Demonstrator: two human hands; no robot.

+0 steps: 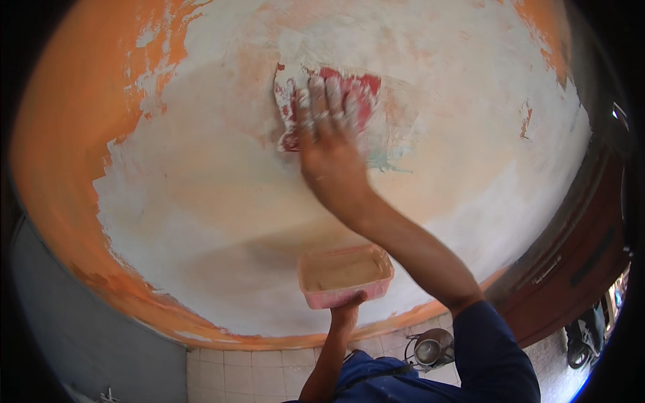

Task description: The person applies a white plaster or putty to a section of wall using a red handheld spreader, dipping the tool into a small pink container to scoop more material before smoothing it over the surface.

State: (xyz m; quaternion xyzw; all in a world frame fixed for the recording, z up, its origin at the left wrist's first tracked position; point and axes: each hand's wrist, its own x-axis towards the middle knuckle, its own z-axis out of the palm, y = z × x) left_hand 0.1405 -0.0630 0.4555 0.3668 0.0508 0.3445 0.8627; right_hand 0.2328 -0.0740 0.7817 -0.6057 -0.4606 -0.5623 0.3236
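My right hand (pixel 329 141) presses a flat red putty spreader (pixel 369 86) against the wall, fingers laid along its face and pointing up. Whitish paste smears the spreader and coats my fingers; the thumb's grip is hidden. Under it, the wall (pixel 222 161) carries a broad patch of white and pale peach filler with ragged edges. Lower down, my left hand (pixel 347 310) supports a pink rectangular tub (pixel 342 297) from below, held out in front of the wall. Smooth beige paste (pixel 342 270) lies in the tub.
Orange paint (pixel 64 134) borders the patch. A grey panel (pixel 87 302) stands at lower left, and a dark reddish-brown surface (pixel 564 275) at right. Below are a tiled floor (pixel 245 376), a metal pot-like vessel (pixel 428 350) and, far right, a motorbike-like vehicle (pixel 583 339).
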